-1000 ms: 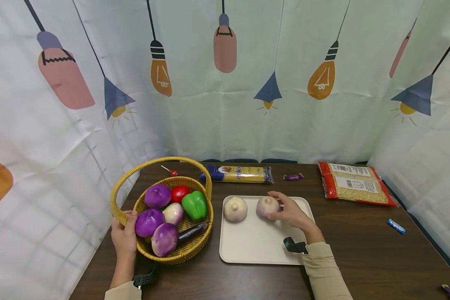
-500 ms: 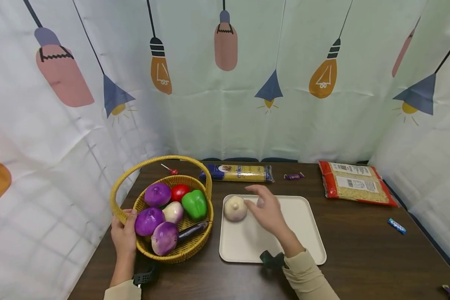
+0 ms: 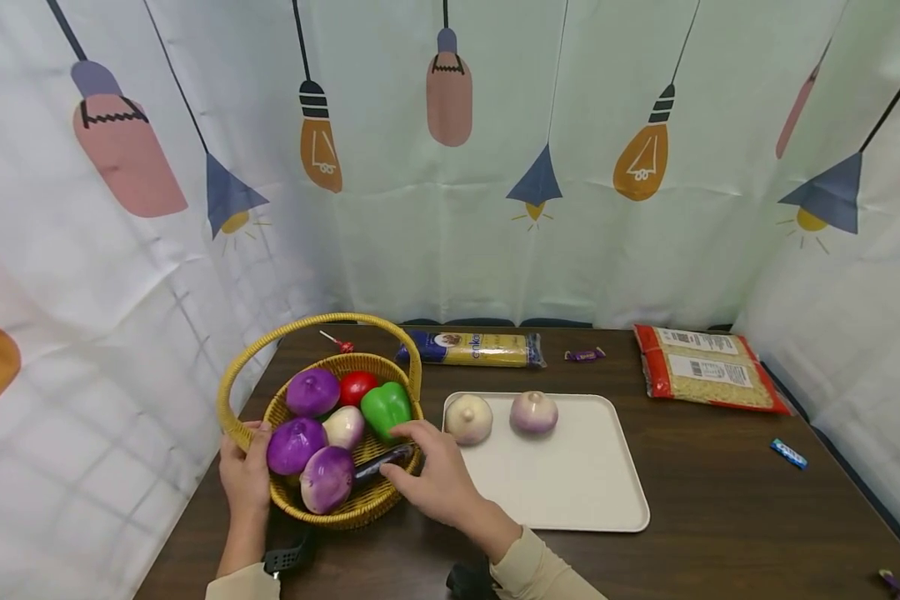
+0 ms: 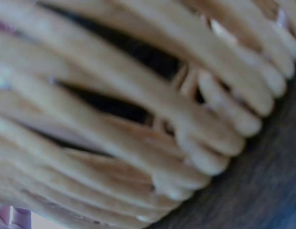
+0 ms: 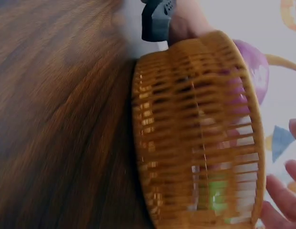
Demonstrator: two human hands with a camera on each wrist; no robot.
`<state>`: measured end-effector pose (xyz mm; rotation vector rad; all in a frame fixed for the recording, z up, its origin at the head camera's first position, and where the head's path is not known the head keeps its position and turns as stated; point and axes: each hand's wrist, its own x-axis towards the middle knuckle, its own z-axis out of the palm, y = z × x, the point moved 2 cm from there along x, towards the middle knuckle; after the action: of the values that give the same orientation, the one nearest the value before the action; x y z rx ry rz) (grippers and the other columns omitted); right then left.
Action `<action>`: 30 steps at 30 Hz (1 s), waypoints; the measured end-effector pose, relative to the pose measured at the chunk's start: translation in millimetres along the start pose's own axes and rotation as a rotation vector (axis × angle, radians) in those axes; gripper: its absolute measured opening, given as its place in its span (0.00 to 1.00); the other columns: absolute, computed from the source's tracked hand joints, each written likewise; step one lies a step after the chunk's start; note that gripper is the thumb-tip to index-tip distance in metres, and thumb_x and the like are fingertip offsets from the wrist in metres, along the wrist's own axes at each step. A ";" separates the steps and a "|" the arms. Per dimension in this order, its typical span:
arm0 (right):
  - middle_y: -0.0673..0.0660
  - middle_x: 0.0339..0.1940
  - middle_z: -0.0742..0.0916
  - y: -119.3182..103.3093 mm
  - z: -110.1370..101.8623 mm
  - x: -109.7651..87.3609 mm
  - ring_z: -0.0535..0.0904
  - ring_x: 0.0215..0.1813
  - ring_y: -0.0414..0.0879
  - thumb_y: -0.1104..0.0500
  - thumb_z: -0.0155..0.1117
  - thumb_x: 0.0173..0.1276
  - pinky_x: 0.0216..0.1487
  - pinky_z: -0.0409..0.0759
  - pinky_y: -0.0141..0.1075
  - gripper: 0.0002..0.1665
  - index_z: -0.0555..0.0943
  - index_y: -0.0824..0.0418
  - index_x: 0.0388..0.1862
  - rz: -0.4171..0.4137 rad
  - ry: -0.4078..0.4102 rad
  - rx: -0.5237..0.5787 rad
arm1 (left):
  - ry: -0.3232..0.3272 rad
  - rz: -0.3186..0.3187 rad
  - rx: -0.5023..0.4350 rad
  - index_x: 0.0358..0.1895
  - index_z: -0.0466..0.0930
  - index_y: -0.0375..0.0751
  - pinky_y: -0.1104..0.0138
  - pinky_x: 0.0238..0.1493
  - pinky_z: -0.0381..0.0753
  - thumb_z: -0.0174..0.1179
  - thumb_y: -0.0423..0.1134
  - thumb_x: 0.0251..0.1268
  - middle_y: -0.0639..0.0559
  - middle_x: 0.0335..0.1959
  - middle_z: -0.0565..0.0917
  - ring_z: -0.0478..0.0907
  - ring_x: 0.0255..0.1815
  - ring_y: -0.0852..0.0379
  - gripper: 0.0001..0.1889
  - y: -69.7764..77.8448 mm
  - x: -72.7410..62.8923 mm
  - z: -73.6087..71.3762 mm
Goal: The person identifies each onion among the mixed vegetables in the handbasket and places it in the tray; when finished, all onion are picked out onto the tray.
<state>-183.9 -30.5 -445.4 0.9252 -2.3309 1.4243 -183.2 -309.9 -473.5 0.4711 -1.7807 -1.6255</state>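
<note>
My left hand (image 3: 245, 475) holds the left rim of a yellow wicker basket (image 3: 360, 510) by the foot of its arched handle. In the basket lie several purple onion-like bulbs (image 3: 313, 392), a paler bulb (image 3: 345, 427), a red tomato (image 3: 358, 387), a green bell pepper (image 3: 387, 409) and a dark eggplant (image 3: 382, 463). Over the basket's right rim reaches my right hand (image 3: 442, 479), thumb and fingers apart around the eggplant's end. The right wrist view shows those fingers (image 5: 281, 195) spread beside the rim. Close-up wicker (image 4: 114, 95) fills the left wrist view.
Right of the basket, a white tray (image 3: 555, 500) bears two pale round bulbs (image 3: 534, 413). Behind are a pasta packet (image 3: 480, 349), a lollipop (image 3: 342, 345) and a purple-wrapped candy (image 3: 585, 355). A red-edged grain bag (image 3: 708, 368) and a blue-wrapped candy (image 3: 788, 454) lie at right.
My right hand has let go of the right-hand bulb on the tray and moved left to the basket. My left hand stays on the basket's rim.
</note>
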 end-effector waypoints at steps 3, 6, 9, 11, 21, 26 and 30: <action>0.45 0.55 0.82 -6.2 8.2 2.6 0.77 0.58 0.39 0.49 0.70 0.63 0.58 0.71 0.42 0.24 0.78 0.51 0.57 -0.017 -0.021 -0.078 | 0.006 0.006 0.010 0.41 0.77 0.39 0.76 0.40 0.64 0.59 0.38 0.68 0.60 0.35 0.73 0.68 0.37 0.62 0.07 -5.6 1.1 -0.2; 0.45 0.59 0.80 -10.8 16.7 6.7 0.75 0.60 0.40 0.42 0.67 0.64 0.61 0.71 0.43 0.31 0.75 0.52 0.62 0.011 -0.134 -0.103 | 0.012 0.009 0.015 0.41 0.77 0.39 0.75 0.40 0.64 0.59 0.39 0.68 0.59 0.36 0.73 0.69 0.37 0.62 0.08 -7.9 0.7 0.6; 0.45 0.63 0.78 -13.2 24.7 11.9 0.74 0.63 0.40 0.33 0.62 0.64 0.63 0.70 0.44 0.40 0.71 0.53 0.68 0.051 -0.300 -0.193 | 0.013 0.016 0.021 0.42 0.76 0.38 0.75 0.41 0.64 0.59 0.41 0.68 0.58 0.37 0.72 0.68 0.38 0.62 0.09 -7.4 -0.2 2.1; 0.44 0.63 0.79 -14.5 29.4 15.2 0.75 0.62 0.41 0.27 0.58 0.61 0.62 0.69 0.44 0.45 0.70 0.52 0.69 0.048 -0.397 -0.297 | 0.010 0.018 0.017 0.42 0.76 0.37 0.75 0.41 0.63 0.59 0.41 0.69 0.57 0.37 0.72 0.68 0.39 0.62 0.10 -6.0 -1.0 2.7; 0.42 0.65 0.77 -20.1 44.6 31.2 0.76 0.62 0.38 0.23 0.58 0.56 0.57 0.75 0.40 0.53 0.62 0.47 0.75 0.080 -0.539 -0.354 | 0.010 0.016 0.018 0.41 0.77 0.41 0.76 0.42 0.63 0.59 0.42 0.68 0.57 0.38 0.72 0.68 0.39 0.62 0.08 -4.9 -0.4 2.6; 0.39 0.65 0.75 -17.3 48.6 33.4 0.73 0.62 0.34 0.26 0.65 0.55 0.54 0.76 0.35 0.52 0.62 0.45 0.73 0.061 -0.535 -0.270 | 0.011 0.007 -0.003 0.41 0.76 0.39 0.75 0.40 0.64 0.60 0.41 0.68 0.57 0.36 0.73 0.69 0.37 0.61 0.09 -5.4 -1.5 2.7; 0.40 0.55 0.77 -15.0 47.1 33.9 0.75 0.52 0.31 0.29 0.70 0.51 0.48 0.75 0.29 0.47 0.65 0.44 0.66 0.071 -0.489 -0.185 | 0.014 0.022 0.003 0.40 0.77 0.39 0.76 0.42 0.62 0.60 0.41 0.68 0.58 0.39 0.72 0.68 0.39 0.62 0.09 -4.6 -0.6 2.6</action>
<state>-195.3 -89.1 -440.3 1.2585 -2.8080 1.0677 -185.3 -308.4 -478.2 0.4622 -1.7720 -1.6009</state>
